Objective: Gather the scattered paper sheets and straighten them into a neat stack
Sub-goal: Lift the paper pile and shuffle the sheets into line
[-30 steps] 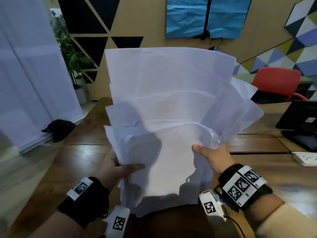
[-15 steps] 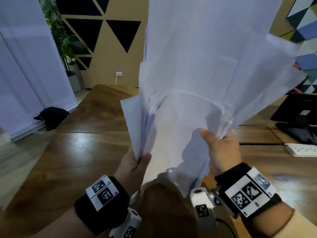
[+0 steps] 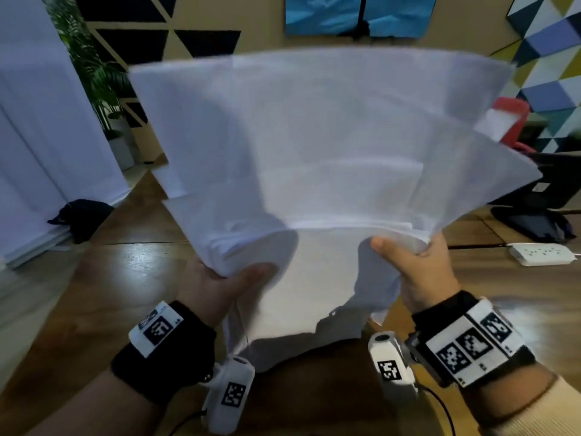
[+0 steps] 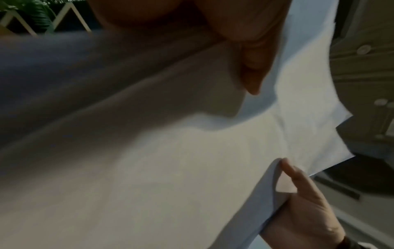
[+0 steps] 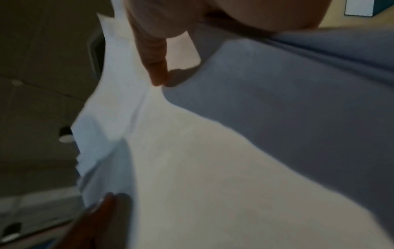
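A loose bundle of white paper sheets [image 3: 314, 158] is held up in the air over the wooden table [image 3: 103, 278], fanned out wide at the top with uneven edges. My left hand [image 3: 226, 278] grips the bundle's lower left side, thumb on the near face. My right hand [image 3: 412, 262] grips its lower right side, thumb across the front. The left wrist view shows the paper sheets [image 4: 170, 151] with my left thumb [image 4: 253, 64] on them and my right hand [image 4: 302, 207] at the far edge. The right wrist view shows the sheets [image 5: 213, 168] under my right thumb [image 5: 155, 55].
A white power strip [image 3: 540, 253] lies on the table at the right, behind it a dark monitor base [image 3: 534, 221] and a red chair [image 3: 509, 121]. A dark bag [image 3: 78, 215] sits on the floor at the left by a white curtain [image 3: 47, 136]. A potted plant [image 3: 103, 89] stands behind.
The bundle, tilted up to the right half a second ago, has swung back level and lower, fanned wide. Both hands keep their hold and have spread further apart.
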The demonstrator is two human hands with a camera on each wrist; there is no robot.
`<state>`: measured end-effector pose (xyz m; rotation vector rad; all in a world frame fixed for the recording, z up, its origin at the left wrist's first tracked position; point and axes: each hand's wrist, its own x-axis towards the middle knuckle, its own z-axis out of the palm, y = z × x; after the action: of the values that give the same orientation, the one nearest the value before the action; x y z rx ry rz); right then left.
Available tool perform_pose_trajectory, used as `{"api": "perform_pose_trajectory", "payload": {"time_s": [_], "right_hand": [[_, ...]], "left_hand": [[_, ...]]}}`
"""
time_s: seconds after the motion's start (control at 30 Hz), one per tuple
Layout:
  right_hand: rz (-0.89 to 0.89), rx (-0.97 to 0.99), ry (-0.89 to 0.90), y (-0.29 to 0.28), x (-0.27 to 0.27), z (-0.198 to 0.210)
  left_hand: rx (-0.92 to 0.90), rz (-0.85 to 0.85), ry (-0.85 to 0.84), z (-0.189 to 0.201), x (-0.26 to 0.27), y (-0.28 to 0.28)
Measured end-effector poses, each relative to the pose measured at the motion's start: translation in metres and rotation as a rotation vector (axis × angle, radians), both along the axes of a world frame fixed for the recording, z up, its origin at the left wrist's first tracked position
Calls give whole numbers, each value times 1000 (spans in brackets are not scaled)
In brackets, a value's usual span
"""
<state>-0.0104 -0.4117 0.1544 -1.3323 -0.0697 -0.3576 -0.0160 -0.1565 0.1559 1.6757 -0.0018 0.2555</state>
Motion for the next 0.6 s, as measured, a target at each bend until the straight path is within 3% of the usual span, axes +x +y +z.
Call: {"api": "perform_pose_trajectory", "payload": {"time_s": [0.1, 0.2, 0.43, 0.5, 0.6], "right_hand": [[-33, -52, 111, -2, -3, -13], [-48, -108, 133, 4, -7, -10], [-110, -59, -112, 13, -16, 31], [-99, -67, -68, 17, -14, 20], [-127, -113, 125, 24, -11, -4]], "left_hand": [[21, -105, 102, -10, 0, -3], [70, -26, 144, -16, 0, -11], [29, 14, -56, 15, -11, -20], [110, 9, -7, 9, -6, -20], [381, -27, 228, -8, 0, -24]]}}
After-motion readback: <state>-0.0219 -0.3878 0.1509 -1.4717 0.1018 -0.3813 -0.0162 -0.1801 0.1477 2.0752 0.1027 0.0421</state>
